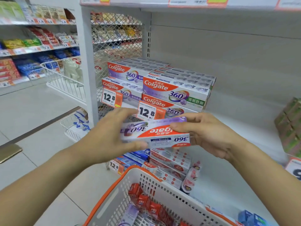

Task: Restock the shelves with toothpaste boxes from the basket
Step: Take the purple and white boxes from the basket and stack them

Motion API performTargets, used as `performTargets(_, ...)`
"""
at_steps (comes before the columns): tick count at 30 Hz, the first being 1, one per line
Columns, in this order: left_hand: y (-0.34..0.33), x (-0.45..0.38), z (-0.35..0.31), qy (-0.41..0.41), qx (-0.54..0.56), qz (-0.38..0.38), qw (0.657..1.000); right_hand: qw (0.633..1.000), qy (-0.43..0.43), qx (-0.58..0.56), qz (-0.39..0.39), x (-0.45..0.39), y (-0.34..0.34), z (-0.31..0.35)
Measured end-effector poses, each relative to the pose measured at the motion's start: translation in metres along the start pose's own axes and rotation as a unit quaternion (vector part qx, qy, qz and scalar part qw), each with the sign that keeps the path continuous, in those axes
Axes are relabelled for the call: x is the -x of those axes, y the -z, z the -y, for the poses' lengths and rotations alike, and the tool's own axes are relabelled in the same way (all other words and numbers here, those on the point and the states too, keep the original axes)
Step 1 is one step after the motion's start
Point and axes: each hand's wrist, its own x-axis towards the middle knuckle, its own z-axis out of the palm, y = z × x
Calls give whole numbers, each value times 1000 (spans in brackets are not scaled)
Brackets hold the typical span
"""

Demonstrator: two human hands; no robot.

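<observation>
Both hands, left point(112, 137) and right point(206, 136), grip one box point(154, 132) upside down before the shelf point(244, 128). Next, probably: turn it upright, stack it.

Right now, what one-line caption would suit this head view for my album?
Both hands, left hand and right hand, hold an upside-down purple toothpaste box before stacked boxes, above the basket.

Far left, across the tiled floor point(32, 115), stand snack racks point(35, 46) packed with coloured packets — red, yellow, green, blue. A white wire basket point(63, 82) hangs on the white upright point(86, 62); a second wire basket point(73, 128) sits lower — green cartons point(290, 126) far right
</observation>
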Motion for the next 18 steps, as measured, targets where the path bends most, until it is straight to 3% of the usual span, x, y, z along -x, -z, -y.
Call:
performTargets(3,7,5,1,136,177,-23,975,998,18,-52,-3,0,3,-5)
performTargets(5,7,5,4,198,328,-33,923,998,34,-56,-7,0,2,-8)
performTargets(7,9,3,8,237,412,-66,878,997,37,-66,-6,-1,2,-10)
performTargets(10,12,3,10,239,475,-103,841,998,53,22,1,0,0,-11)
performTargets(13,12,4,4,228,519,-130,813,990,17,124,67,1,-11,-15)
performTargets(18,0,4,-14,191,548,-149,801,987,10,129,101,1,-46,-34)
